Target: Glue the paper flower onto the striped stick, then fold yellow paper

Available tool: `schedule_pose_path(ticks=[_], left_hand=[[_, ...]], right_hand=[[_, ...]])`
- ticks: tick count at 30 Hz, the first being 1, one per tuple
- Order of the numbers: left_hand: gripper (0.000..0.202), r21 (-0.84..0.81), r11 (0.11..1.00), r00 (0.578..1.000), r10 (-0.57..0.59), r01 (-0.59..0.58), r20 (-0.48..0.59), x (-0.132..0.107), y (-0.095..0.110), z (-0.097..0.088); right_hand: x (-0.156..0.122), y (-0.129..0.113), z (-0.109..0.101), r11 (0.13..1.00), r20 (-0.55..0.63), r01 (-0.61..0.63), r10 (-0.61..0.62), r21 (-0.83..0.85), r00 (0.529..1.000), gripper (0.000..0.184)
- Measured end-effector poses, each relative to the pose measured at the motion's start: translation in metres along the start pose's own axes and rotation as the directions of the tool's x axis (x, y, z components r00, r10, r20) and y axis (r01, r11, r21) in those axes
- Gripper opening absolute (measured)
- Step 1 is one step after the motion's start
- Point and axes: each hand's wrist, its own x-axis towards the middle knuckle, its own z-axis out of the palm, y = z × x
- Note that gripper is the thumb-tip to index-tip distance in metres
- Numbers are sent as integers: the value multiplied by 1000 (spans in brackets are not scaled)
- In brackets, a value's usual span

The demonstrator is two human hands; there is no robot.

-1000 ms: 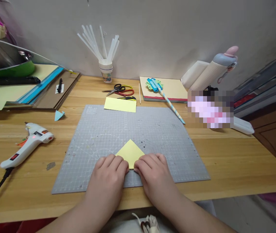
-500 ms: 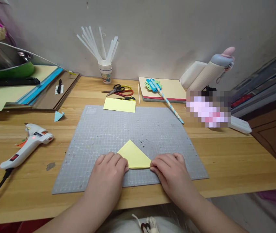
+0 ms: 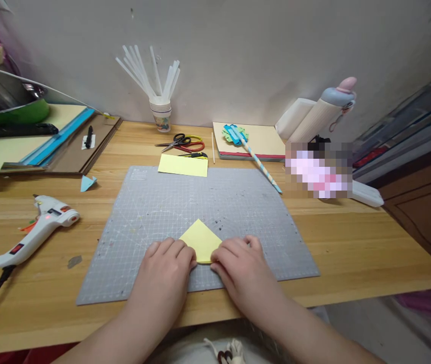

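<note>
A folded yellow sheet of paper (image 3: 202,241) lies on the grey cutting mat (image 3: 155,202), its point facing away from me and its folded edge towards me. My left hand (image 3: 168,265) pinches the left part of that near edge. My right hand (image 3: 240,263) has its fingers closed on the edge farther right, hiding the paper's right corner. Both hands rest low over the mat, with a short stretch of the fold showing between them. A yellow paper strip (image 3: 183,166) lies flat at the mat's far edge.
Scissors (image 3: 173,142) and a craft knife (image 3: 196,155) lie behind the strip. A cup (image 3: 161,119) of clear sticks stands by the wall. At left is a glue gun (image 3: 43,230) with its cord. A paper flower (image 3: 235,135) rests on a pad (image 3: 264,139); a bottle (image 3: 316,116) leans at right.
My right hand has slid left along the folded edge, closer to my left hand, and now covers the right corner. My left hand keeps its hold. The whole view has shifted slightly.
</note>
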Motion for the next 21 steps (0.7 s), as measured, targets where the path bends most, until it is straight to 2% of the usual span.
schedule_pose_path(ticks=[6,10,17,21], left_hand=[[19,-86,996,1000,-15,15,-5,-3,-3,0],[16,-120,993,999,-26,24,-20,-10,-10,-3],[12,-61,998,994,8,-15,-109,-22,-28,-4],[17,5,1000,997,7,-6,-82,-17,-27,-6]], right_hand=[[6,-12,24,999,-60,43,-41,26,997,14],[7,-12,22,1000,-36,27,-26,14,999,16],[9,-11,20,998,-52,12,-8,70,999,15],[10,-13,19,998,-56,9,-5,65,998,16]])
